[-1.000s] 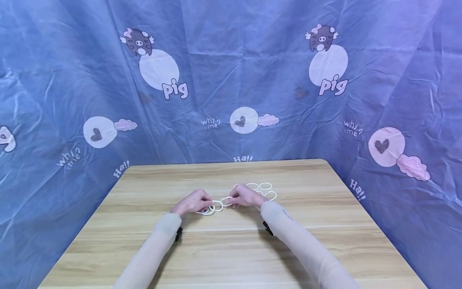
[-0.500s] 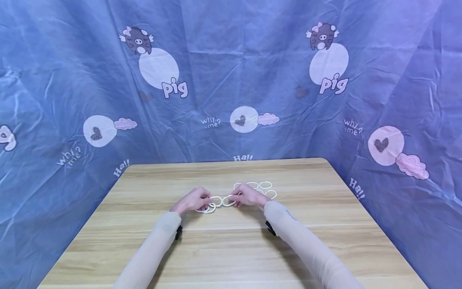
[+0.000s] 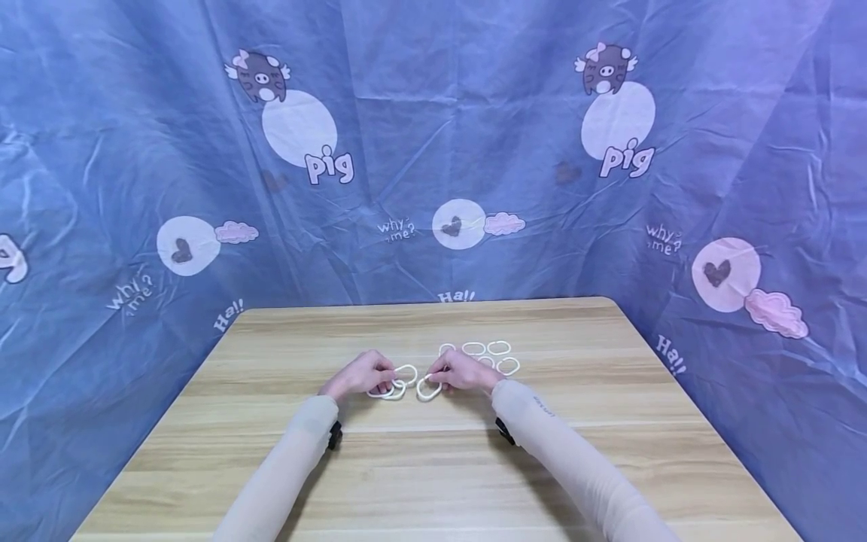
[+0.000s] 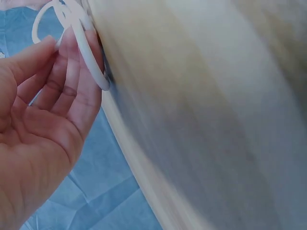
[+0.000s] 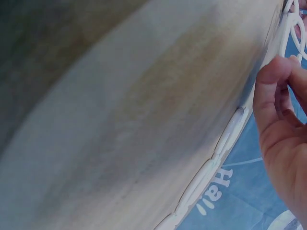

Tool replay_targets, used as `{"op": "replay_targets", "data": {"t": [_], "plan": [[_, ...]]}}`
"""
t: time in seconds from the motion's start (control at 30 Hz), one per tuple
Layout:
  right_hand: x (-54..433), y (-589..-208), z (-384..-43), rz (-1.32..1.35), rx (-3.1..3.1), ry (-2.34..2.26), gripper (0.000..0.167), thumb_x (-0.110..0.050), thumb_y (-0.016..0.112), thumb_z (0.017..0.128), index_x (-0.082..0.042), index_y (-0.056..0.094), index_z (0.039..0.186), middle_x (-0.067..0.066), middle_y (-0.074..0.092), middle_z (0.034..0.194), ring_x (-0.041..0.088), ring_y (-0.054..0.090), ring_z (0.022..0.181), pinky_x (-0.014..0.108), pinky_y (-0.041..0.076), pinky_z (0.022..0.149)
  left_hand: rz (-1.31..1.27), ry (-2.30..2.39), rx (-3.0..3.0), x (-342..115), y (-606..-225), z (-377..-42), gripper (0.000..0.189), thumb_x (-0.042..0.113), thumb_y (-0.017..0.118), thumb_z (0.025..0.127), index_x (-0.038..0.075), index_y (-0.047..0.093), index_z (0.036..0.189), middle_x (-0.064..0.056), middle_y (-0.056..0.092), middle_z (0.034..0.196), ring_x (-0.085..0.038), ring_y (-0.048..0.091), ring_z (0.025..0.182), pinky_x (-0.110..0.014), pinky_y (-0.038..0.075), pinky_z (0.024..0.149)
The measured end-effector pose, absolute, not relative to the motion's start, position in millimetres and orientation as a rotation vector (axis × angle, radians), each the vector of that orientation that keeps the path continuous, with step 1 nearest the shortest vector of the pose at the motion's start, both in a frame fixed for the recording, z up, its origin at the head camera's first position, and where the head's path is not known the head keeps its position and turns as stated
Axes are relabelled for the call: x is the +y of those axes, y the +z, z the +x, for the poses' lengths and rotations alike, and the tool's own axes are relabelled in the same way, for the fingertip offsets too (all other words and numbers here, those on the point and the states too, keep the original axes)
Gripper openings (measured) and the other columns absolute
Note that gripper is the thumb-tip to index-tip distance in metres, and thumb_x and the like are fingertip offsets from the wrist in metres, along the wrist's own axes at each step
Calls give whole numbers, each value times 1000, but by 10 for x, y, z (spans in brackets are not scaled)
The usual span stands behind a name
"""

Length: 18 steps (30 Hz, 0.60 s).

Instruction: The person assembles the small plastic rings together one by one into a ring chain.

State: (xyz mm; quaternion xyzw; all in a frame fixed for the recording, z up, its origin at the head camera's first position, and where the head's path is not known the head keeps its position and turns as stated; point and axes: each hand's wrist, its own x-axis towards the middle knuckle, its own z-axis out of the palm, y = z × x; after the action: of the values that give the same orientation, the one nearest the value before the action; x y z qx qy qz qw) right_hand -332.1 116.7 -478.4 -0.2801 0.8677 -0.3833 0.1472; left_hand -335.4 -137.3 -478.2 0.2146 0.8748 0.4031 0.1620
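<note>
My left hand (image 3: pixel 364 374) pinches a white oval chain link (image 3: pixel 416 372) between thumb and fingers. That link hooks with other links (image 3: pixel 393 397) under and beside the fingers, making a short chain. Up close in the left wrist view, the white links (image 4: pixel 85 50) cross one another at the fingertips. My right hand (image 3: pixel 462 370) pinches a single white oval link (image 3: pixel 419 388) by its upper end, tilted toward the near side. A small gap separates the two held links in the head view. In the right wrist view, thumb and finger meet on a link partly hidden by them.
Several loose white links (image 3: pixel 499 342) lie behind and right of the right hand, some partly covered by it. All are on a light wooden table (image 3: pixel 406 482). A blue patterned cloth (image 3: pixel 447 165) hangs along its back and sides.
The two held links met a second ago and are now apart. The right hand's link has swung its free end toward the near side. The left hand's link has risen slightly.
</note>
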Motion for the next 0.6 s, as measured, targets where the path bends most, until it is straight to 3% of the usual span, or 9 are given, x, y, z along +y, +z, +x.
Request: {"op": "replay_targets", "data": {"t": [0.17, 0.3, 0.6], "plan": [[1102, -4821, -3328, -823, 2456, -1074, 16, -5, 61, 95, -2, 75, 101, 6, 60, 60, 8, 50, 50, 20, 46, 47, 588, 1220, 2443, -1383, -4806, -3370, 20, 16, 60, 98, 3, 74, 93, -7, 67, 70, -12, 59, 59, -24, 50, 51], [1045, -4830, -3338, -858, 2493, -1053, 12, -5, 64, 93, -2, 76, 94, 5, 60, 59, 7, 50, 49, 18, 43, 46, 594, 1220, 2448, -1381, -4808, -3370, 18, 17, 61, 97, 5, 75, 95, -8, 68, 70, -12, 59, 59, -23, 50, 51], [943, -4816, -3337, -834, 2482, -1055, 12, -2, 64, 92, 1, 73, 85, 15, 64, 64, 10, 57, 52, 24, 55, 53, 598, 1226, 2449, -1380, -4809, -3365, 17, 17, 63, 96, 5, 76, 98, -11, 69, 72, -11, 59, 58, -23, 49, 50]]}}
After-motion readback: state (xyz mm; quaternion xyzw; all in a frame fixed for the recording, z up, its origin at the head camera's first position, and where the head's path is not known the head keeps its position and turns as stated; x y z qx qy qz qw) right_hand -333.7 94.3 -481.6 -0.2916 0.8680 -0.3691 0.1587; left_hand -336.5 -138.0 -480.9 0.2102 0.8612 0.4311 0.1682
